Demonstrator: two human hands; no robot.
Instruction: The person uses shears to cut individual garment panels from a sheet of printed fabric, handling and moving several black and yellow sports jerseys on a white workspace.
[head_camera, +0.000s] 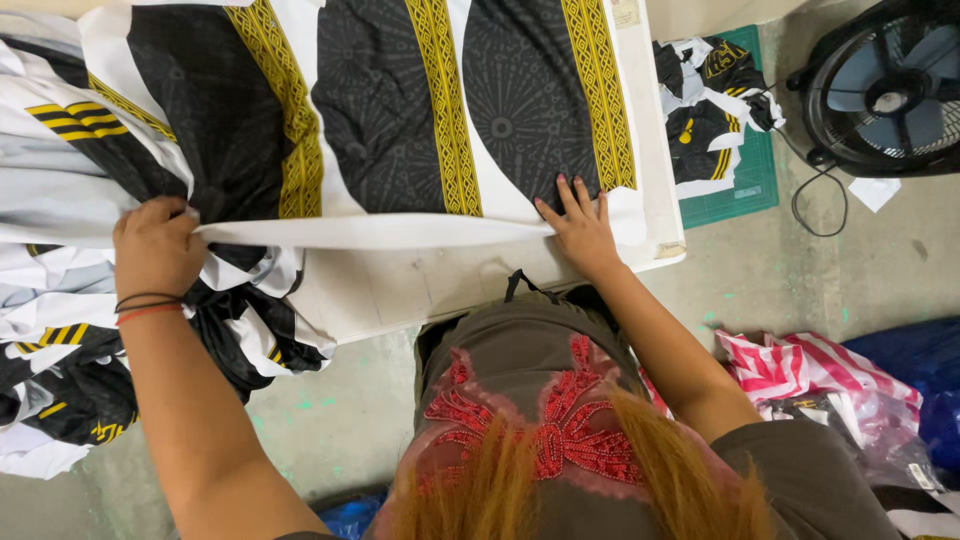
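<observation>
**Two hands on a printed fabric sheet at a white table**

At the far left, a heap of fabric pieces (60, 370) hung over the table edge. The left hand (155, 245) gripped the near edge of the printed fabric sheet (400, 120), its fingers curled and pinching the cloth. The sheet, black and white with yellow bands, lay spread on the white table (400, 290). The right hand (580, 225) lay flat on the sheet's near right corner, fingers spread. Further right, a green cutting mat (750, 180) and a black fan (885, 85) stood on the floor.
</observation>
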